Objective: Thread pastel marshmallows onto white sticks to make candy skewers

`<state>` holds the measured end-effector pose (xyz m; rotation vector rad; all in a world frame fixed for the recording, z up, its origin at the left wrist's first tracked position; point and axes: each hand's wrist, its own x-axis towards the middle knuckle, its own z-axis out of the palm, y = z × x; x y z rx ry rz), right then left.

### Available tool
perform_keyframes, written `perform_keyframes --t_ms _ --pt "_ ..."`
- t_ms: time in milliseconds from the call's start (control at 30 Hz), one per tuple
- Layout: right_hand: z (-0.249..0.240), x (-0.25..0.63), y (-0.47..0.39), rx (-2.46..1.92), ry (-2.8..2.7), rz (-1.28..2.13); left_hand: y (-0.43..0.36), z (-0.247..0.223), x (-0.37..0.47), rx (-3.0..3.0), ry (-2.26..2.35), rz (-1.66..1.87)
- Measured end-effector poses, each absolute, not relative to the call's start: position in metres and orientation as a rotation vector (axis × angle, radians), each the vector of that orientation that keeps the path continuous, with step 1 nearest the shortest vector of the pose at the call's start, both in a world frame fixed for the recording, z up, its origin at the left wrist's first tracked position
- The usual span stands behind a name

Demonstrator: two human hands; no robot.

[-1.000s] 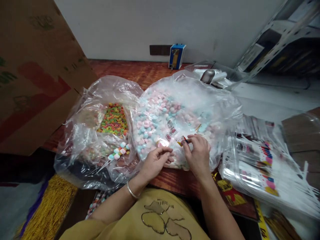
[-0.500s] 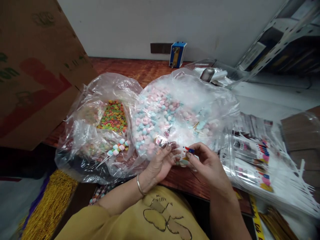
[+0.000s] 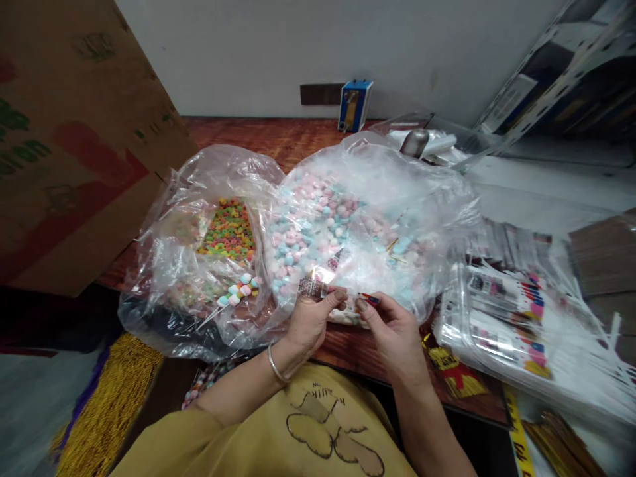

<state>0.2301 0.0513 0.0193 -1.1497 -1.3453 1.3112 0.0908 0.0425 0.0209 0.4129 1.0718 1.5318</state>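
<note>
My left hand (image 3: 309, 324) pinches one end of a small clear printed plastic bag (image 3: 313, 289), thumb on top. At the bag's other end, by its red and blue print, my right hand (image 3: 395, 331) grips it between thumb and fingers. Both hands are close together over the table's front edge. Just beyond them lies a large clear sack of pink, blue and white marshmallows (image 3: 315, 218), with some gold twist ties (image 3: 392, 245) on it. To the left, skewers of marshmallows and coloured rings (image 3: 239, 290) rest on a sack of cereal rings (image 3: 228, 232).
Stacks of printed clear bags (image 3: 507, 298) with white sticks fill the right side. A gold and red packet (image 3: 454, 371) lies near the front edge. A tall cardboard box (image 3: 89, 159) stands left. At the wall are a blue box (image 3: 354, 106) and a metal scoop (image 3: 414, 142).
My right hand has shifted left and slightly down, closer to my left hand. The small bag's brown printed end now sticks out left of my left thumb. The gold and red packet is now more visible.
</note>
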Motion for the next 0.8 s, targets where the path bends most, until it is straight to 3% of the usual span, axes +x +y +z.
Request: perform_keyframes --t_ms 367,800 --pt "0.021 0.227 0.05 -1.252 -1.439 1.12 0.047 0.018 0.088 0.394 1.139 1.497" --pt "0.026 0.231 0.056 -1.243 -1.352 1.177 0.044 0.019 0.086 0.543 1.193 1.471"
